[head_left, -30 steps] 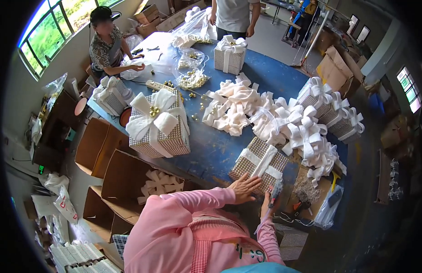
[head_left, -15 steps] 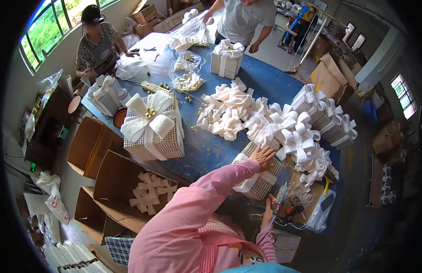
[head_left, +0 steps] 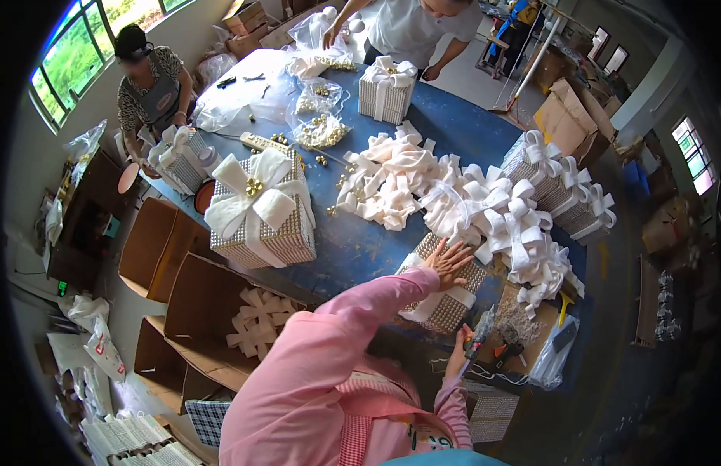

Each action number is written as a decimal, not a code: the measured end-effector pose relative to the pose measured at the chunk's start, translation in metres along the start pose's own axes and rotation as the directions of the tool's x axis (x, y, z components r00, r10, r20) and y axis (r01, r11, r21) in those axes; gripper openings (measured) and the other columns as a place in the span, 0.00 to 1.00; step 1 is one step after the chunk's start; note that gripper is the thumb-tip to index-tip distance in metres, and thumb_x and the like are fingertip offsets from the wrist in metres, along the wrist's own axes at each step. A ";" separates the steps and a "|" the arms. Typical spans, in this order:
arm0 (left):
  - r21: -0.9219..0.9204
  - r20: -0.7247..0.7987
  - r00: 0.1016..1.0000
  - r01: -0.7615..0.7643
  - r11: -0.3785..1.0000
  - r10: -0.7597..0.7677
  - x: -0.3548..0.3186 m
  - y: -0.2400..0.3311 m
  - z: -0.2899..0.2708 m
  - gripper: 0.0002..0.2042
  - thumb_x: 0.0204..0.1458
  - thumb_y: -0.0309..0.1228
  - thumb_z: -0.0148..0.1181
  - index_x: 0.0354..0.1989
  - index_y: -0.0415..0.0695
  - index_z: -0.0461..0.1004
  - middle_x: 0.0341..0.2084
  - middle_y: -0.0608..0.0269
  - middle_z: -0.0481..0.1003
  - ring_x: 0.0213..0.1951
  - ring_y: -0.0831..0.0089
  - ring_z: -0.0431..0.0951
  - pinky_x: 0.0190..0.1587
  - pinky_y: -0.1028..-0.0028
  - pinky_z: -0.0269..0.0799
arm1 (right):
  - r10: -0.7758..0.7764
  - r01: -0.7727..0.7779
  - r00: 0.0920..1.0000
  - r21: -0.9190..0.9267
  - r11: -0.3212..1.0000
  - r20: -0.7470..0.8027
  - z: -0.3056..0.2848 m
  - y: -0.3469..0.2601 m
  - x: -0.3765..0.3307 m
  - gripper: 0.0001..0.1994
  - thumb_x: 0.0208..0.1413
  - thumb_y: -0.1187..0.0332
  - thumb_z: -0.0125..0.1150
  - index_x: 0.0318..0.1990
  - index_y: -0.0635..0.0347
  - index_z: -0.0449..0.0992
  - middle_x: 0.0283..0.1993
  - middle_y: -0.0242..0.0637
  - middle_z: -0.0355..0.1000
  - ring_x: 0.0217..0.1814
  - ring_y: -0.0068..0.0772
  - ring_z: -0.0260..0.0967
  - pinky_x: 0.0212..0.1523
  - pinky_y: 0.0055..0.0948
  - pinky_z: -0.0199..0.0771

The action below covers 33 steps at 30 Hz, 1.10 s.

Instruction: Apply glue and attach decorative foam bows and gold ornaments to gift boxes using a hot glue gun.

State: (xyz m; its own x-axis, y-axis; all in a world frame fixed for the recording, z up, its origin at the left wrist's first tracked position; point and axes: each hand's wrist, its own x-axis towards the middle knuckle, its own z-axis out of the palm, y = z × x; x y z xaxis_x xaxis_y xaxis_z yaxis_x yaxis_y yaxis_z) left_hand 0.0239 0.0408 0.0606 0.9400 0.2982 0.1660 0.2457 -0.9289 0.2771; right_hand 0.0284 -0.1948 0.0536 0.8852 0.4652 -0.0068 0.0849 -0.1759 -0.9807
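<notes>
My left hand (head_left: 448, 264) lies on top of a beaded gift box (head_left: 452, 311) at the table's near edge, its fingers spread. A white ribbon band (head_left: 424, 312) runs across this box. Low beside the box's right side, my right hand (head_left: 457, 357) is closed round a glue gun (head_left: 480, 332), its nozzle pointing up and away from me. Just beyond my left hand is a heap of white fabric bows (head_left: 514, 225), with loose cream fabric pieces (head_left: 391, 175) to its left.
A large beaded box with a white bow (head_left: 259, 206) stands at left; more boxes (head_left: 558, 182) line the right edge. Scraps cover a cardboard sheet (head_left: 523, 326). Open cartons (head_left: 201, 326) stand on the left. Two co-workers (head_left: 154, 93) (head_left: 422, 35) are across the table.
My left hand has spread its fingers wider on the box. The left co-worker has leaned down to a box. The far co-worker's arm has moved down and left toward the plastic bags.
</notes>
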 end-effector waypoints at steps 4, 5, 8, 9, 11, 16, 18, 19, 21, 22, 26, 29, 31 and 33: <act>-0.006 0.027 1.000 0.002 1.000 -0.002 -0.030 -0.001 0.001 0.36 0.47 0.58 0.45 0.62 0.51 0.50 0.62 0.66 0.50 0.65 0.65 0.44 0.63 0.51 0.32 | -0.071 0.074 0.997 -0.120 0.990 0.024 0.005 -0.006 0.017 0.12 0.55 0.69 0.54 0.43 0.66 0.70 0.44 0.36 0.68 0.47 0.27 0.63 0.52 0.27 0.60; -0.013 0.008 1.000 0.001 1.000 -0.001 -0.040 0.004 -0.014 0.35 0.48 0.56 0.45 0.61 0.50 0.51 0.62 0.66 0.51 0.64 0.64 0.45 0.62 0.50 0.37 | -0.042 0.044 0.999 -0.086 0.995 0.019 0.006 -0.016 0.020 0.13 0.56 0.69 0.52 0.45 0.68 0.68 0.45 0.39 0.68 0.47 0.27 0.63 0.51 0.26 0.60; -0.071 -0.027 1.000 0.009 0.997 -0.011 -0.085 0.002 -0.048 0.27 0.48 0.45 0.51 0.57 0.48 0.58 0.59 0.62 0.55 0.63 0.61 0.47 0.61 0.52 0.41 | -0.054 0.054 0.999 -0.057 0.997 -0.001 0.015 -0.023 0.033 0.12 0.54 0.70 0.55 0.43 0.67 0.71 0.37 0.32 0.68 0.38 0.21 0.62 0.43 0.22 0.62; -0.088 -0.023 0.999 0.042 0.995 -0.044 -0.094 -0.002 -0.050 0.26 0.48 0.43 0.52 0.56 0.48 0.60 0.58 0.61 0.56 0.63 0.62 0.47 0.61 0.53 0.41 | -0.011 0.011 1.000 -0.023 1.000 -0.007 0.015 -0.011 0.042 0.12 0.54 0.70 0.55 0.43 0.67 0.71 0.37 0.32 0.68 0.37 0.21 0.61 0.42 0.23 0.62; -0.173 -0.232 0.969 0.044 0.984 -0.084 -0.103 -0.013 -0.059 0.15 0.47 0.35 0.54 0.44 0.49 0.70 0.45 0.61 0.68 0.57 0.62 0.60 0.58 0.61 0.53 | -0.005 0.001 0.999 -0.077 0.997 -0.047 0.013 0.019 0.062 0.12 0.53 0.70 0.56 0.43 0.68 0.71 0.36 0.32 0.68 0.36 0.23 0.61 0.41 0.23 0.62; -0.437 -0.416 0.763 0.309 0.845 -0.494 -0.117 -0.049 -0.066 0.04 0.44 0.30 0.59 0.27 0.45 0.75 0.25 0.65 0.74 0.32 0.66 0.73 0.35 0.70 0.68 | -0.030 0.015 0.995 -0.158 0.987 -0.092 0.027 0.014 0.071 0.15 0.57 0.66 0.51 0.46 0.69 0.67 0.42 0.35 0.65 0.44 0.26 0.60 0.48 0.25 0.58; -0.520 -0.368 0.707 0.381 0.764 -0.604 -0.112 -0.071 -0.058 0.03 0.43 0.30 0.60 0.25 0.45 0.75 0.24 0.64 0.74 0.30 0.66 0.72 0.34 0.70 0.68 | 0.078 -0.095 0.990 -0.151 0.984 -0.113 0.037 0.013 0.071 0.16 0.59 0.65 0.48 0.47 0.69 0.65 0.47 0.37 0.64 0.47 0.28 0.59 0.52 0.26 0.57; -0.561 -0.345 0.680 0.404 0.723 -0.647 -0.104 -0.082 -0.048 0.04 0.42 0.30 0.61 0.24 0.45 0.75 0.22 0.64 0.74 0.30 0.65 0.72 0.32 0.71 0.68 | 0.071 -0.086 0.993 -0.161 0.983 -0.096 0.028 0.033 0.075 0.15 0.60 0.65 0.47 0.47 0.69 0.64 0.48 0.39 0.64 0.48 0.29 0.59 0.53 0.27 0.57; -0.618 -0.279 0.652 0.440 0.651 -0.705 -0.095 -0.104 -0.038 0.06 0.42 0.33 0.61 0.22 0.44 0.74 0.20 0.64 0.73 0.27 0.65 0.72 0.30 0.70 0.68 | 0.087 -0.118 0.979 -0.166 0.979 -0.186 0.046 0.014 0.071 0.16 0.60 0.65 0.45 0.48 0.70 0.64 0.49 0.42 0.64 0.49 0.32 0.60 0.53 0.29 0.57; -0.678 -0.253 0.636 0.422 0.602 -0.729 -0.087 -0.110 -0.035 0.06 0.43 0.32 0.61 0.21 0.44 0.74 0.20 0.63 0.72 0.27 0.64 0.72 0.29 0.69 0.67 | 0.117 -0.162 0.969 -0.202 0.966 -0.216 0.042 0.026 0.074 0.18 0.60 0.64 0.46 0.51 0.71 0.62 0.52 0.45 0.63 0.52 0.33 0.60 0.54 0.29 0.57; -0.794 -0.125 0.844 0.231 0.563 -0.522 -0.048 -0.120 -0.035 0.17 0.48 0.34 0.56 0.48 0.46 0.69 0.46 0.56 0.69 0.47 0.58 0.69 0.49 0.67 0.65 | 0.034 -0.206 0.920 -0.411 0.888 -0.390 0.062 0.011 0.077 0.19 0.59 0.63 0.47 0.49 0.73 0.66 0.52 0.50 0.64 0.50 0.40 0.63 0.50 0.31 0.62; -0.797 -0.122 0.908 0.152 0.585 -0.402 -0.017 -0.117 -0.040 0.24 0.48 0.40 0.54 0.54 0.47 0.61 0.51 0.52 0.63 0.51 0.55 0.64 0.53 0.63 0.59 | -0.099 -0.183 0.924 -0.657 0.732 -0.368 0.082 -0.021 0.081 0.18 0.58 0.62 0.48 0.46 0.72 0.69 0.49 0.55 0.66 0.48 0.47 0.64 0.49 0.34 0.64; -0.778 -0.131 0.936 0.108 0.619 -0.328 0.004 -0.116 -0.036 0.24 0.48 0.42 0.53 0.54 0.46 0.62 0.50 0.53 0.64 0.52 0.56 0.63 0.53 0.62 0.59 | -0.026 -0.276 0.909 -0.645 0.712 -0.417 0.067 -0.002 0.079 0.20 0.59 0.60 0.46 0.48 0.71 0.67 0.50 0.55 0.65 0.50 0.46 0.64 0.51 0.35 0.63; -0.805 -0.040 0.955 0.144 0.576 -0.294 0.008 -0.119 -0.013 0.24 0.48 0.42 0.53 0.53 0.47 0.62 0.49 0.53 0.64 0.51 0.56 0.64 0.53 0.62 0.59 | 0.007 -0.288 0.919 -0.658 0.696 -0.395 0.080 0.010 0.092 0.20 0.59 0.60 0.46 0.48 0.71 0.67 0.51 0.55 0.65 0.50 0.46 0.64 0.51 0.35 0.63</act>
State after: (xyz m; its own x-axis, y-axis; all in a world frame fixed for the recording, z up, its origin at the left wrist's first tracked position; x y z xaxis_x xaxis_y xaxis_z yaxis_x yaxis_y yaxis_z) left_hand -0.0009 0.1570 0.0408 0.8160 0.5665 0.1150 0.0860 -0.3156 0.9450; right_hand 0.0746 -0.0844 0.0280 0.9944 0.0837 0.0639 0.1051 -0.8273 -0.5519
